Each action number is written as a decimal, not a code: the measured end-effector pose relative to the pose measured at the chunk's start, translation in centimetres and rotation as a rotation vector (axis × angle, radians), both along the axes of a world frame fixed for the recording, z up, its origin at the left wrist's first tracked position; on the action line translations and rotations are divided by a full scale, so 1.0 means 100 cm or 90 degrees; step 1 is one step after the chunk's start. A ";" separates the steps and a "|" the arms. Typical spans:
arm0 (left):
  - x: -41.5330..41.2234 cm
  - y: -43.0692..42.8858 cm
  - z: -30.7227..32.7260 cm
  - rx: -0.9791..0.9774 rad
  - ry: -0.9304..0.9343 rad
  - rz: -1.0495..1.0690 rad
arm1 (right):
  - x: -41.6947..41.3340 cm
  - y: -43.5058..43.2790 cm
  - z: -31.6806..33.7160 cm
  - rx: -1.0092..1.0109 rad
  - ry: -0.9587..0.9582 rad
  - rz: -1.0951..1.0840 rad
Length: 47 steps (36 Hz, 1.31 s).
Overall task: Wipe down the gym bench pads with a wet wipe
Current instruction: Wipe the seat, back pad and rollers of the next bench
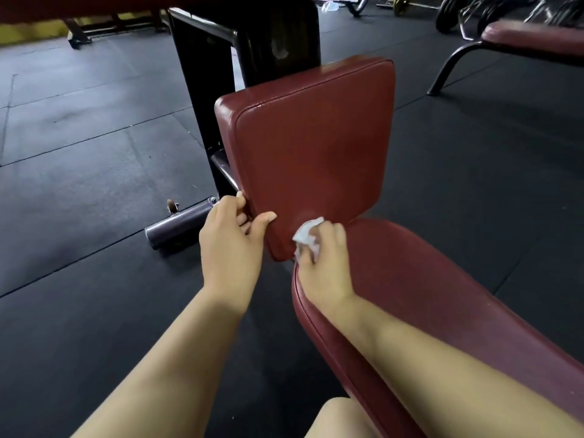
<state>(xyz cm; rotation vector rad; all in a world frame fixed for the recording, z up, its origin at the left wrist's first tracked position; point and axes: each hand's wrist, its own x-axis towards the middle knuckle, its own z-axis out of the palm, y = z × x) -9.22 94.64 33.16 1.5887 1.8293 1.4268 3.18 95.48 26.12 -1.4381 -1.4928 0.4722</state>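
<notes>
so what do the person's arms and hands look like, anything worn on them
Both forearms are bare, with no sleeves in view. The left hand and right hand wear no gloves; no watch, band or ring shows.

R hand (322, 263) presses crumpled wipe (308, 235) on red seat pad (313, 147); L hand (232, 245) grips pad's edge.

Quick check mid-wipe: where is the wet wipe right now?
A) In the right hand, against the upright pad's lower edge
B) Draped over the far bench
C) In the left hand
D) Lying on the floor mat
A: the right hand holds the crumpled wet wipe against the upright pad.
</notes>
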 end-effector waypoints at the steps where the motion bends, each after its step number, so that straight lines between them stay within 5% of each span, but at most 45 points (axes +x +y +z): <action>1: 0.000 0.000 0.000 0.000 -0.001 -0.002 | -0.006 -0.006 -0.004 0.014 -0.023 0.042; 5: -0.003 0.000 0.002 -0.004 0.007 -0.013 | 0.000 -0.001 -0.001 0.037 -0.065 0.070; 19: -0.010 0.006 0.001 -0.015 0.031 -0.033 | 0.088 0.088 0.010 -0.186 0.054 -0.290; 27: -0.011 0.001 0.007 -0.034 0.048 -0.053 | 0.026 0.037 0.018 -0.253 0.017 -0.171; 33: -0.026 -0.005 0.030 -0.170 0.125 -0.139 | -0.011 -0.003 0.043 -0.294 0.002 -0.005; 40: -0.058 -0.018 0.100 -0.395 0.384 -0.244 | 0.004 -0.005 0.118 -0.501 -0.275 0.125; 47: -0.080 -0.035 0.192 -0.520 0.478 -0.326 | 0.019 -0.021 0.235 -0.555 -0.361 0.127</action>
